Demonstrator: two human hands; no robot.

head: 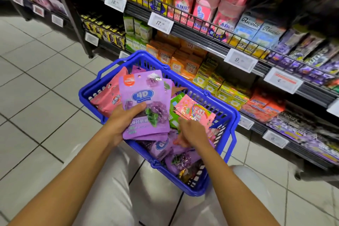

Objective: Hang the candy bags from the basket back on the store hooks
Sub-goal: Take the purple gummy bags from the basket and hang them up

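While left grip (pixel 122 121) holds purple bags (pixel 145 104) | basket (pixel 183 191): 1

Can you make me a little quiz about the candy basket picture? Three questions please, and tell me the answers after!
1. True or false: the left hand holds a stack of purple grape candy bags.
2. What colour is the shopping basket? A) red B) blue C) green
3. Fill in: the right hand reaches down among the bags inside the ____.

Key
1. True. The thumb lies across the front of the top bag, the one marked 4D.
2. B, blue.
3. Basket. The hand is beside a pink rainbow candy bag; whether it has a grip on any bag cannot be told.
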